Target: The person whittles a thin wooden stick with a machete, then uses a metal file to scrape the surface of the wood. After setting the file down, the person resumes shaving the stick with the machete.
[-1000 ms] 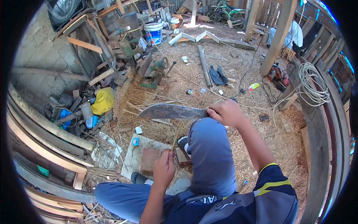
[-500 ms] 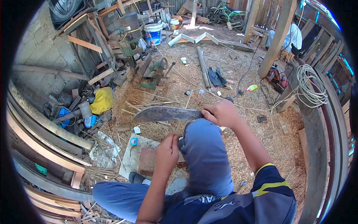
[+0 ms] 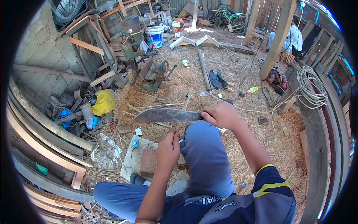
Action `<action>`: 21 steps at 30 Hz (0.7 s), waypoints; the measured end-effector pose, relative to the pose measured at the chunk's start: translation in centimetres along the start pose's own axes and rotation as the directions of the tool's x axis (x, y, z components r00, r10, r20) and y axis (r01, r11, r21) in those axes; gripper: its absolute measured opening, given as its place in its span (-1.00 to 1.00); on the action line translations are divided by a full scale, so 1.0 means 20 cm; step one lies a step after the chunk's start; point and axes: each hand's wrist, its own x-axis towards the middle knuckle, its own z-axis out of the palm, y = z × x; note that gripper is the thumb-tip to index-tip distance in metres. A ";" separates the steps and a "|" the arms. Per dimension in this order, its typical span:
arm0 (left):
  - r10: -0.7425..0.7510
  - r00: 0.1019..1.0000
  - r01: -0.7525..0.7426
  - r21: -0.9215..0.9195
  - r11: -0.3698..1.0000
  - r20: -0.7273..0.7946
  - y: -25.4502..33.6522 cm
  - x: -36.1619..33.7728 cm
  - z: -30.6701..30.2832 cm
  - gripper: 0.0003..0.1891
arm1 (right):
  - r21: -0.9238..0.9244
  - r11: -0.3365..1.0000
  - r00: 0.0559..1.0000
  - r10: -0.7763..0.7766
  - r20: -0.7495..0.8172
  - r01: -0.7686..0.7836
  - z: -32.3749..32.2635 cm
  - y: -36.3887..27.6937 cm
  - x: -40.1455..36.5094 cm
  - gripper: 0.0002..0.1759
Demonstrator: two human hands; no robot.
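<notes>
"Where is the machete?"

"In the right hand [image 3: 220, 115], just above the raised knee [image 3: 203, 140]. Its broad blade [image 3: 164, 115] runs crosswise, the tip toward the person's left."

"And the thin wooden strip [image 3: 188, 98]?"

"It rises out of the left hand [image 3: 168, 150] and points away from the body, leaning a little to the right. The blade passes over it in this view, so their long axes cross steeply. I can't tell whether steel and wood touch."

"Which hand is nearer the crossing?"

"Both are fairly close: the left sits on the body side of it, the right off to the right, at the handle end."

"How are they set?"

"The right is wrapped round the handle, thumb along the near side. The left is a closed fist with the strip's near end pinched at the top."

"What lies about?"

"A blue tape measure [image 3: 134, 143] on a pale board [image 3: 131, 160], left of the left hand, with a reddish block [image 3: 149, 161] beside it. Beyond the blade, loose sticks [image 3: 153, 98] lie on the shavings-covered floor [image 3: 242, 149]."

"Farther off?"

"A green machine [image 3: 160, 69], a white and blue bucket [image 3: 154, 37], and, at the far right, another person [image 3: 295, 37], low down behind a post [image 3: 279, 39]."
</notes>
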 end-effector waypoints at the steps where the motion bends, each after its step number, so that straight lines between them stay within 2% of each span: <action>1: 0.024 1.000 -0.025 -0.073 0.997 -0.013 -0.01 0.02 0.03 -0.83 | -0.009 1.000 1.000 0.002 0.008 -0.002 -0.01 -0.01 0.00 -0.57; 4: 0.006 0.999 -0.004 -0.036 0.999 0.052 -0.06 -0.01 0.00 -0.82 | 0.003 1.000 1.000 0.005 -0.016 -0.005 -0.01 0.00 -0.01 -0.57; 7: -0.079 0.993 0.074 0.063 0.995 0.090 -0.07 -0.14 -0.10 -0.82 | 0.023 1.000 0.998 0.006 -0.064 -0.004 0.03 0.04 -0.03 -0.57; 10: 0.017 0.999 -0.019 0.055 0.998 0.034 -0.14 -0.26 -0.16 -0.82 | 0.037 0.999 0.997 0.009 -0.082 -0.006 0.06 0.11 -0.05 -0.57; 13: 0.104 0.994 -0.107 0.135 0.985 0.030 -0.15 -0.26 -0.17 -0.82 | 0.047 0.999 0.998 0.030 -0.059 -0.027 0.06 0.12 -0.06 -0.57; 16: -0.046 0.995 0.036 0.113 0.993 0.087 -0.08 -0.16 -0.11 -0.81 | 0.019 0.999 0.999 0.034 -0.036 -0.034 0.03 0.08 -0.05 -0.56; 19: -0.043 0.997 0.045 -0.022 0.999 0.057 -0.03 -0.01 0.00 -0.79 | 0.003 1.000 1.000 0.023 -0.017 -0.023 0.01 0.04 -0.03 -0.55; 21: -0.018 1.000 0.019 -0.041 0.999 0.026 0.01 0.08 0.06 -0.78 | 0.000 1.000 1.000 0.018 -0.009 -0.018 -0.01 0.01 -0.02 -0.55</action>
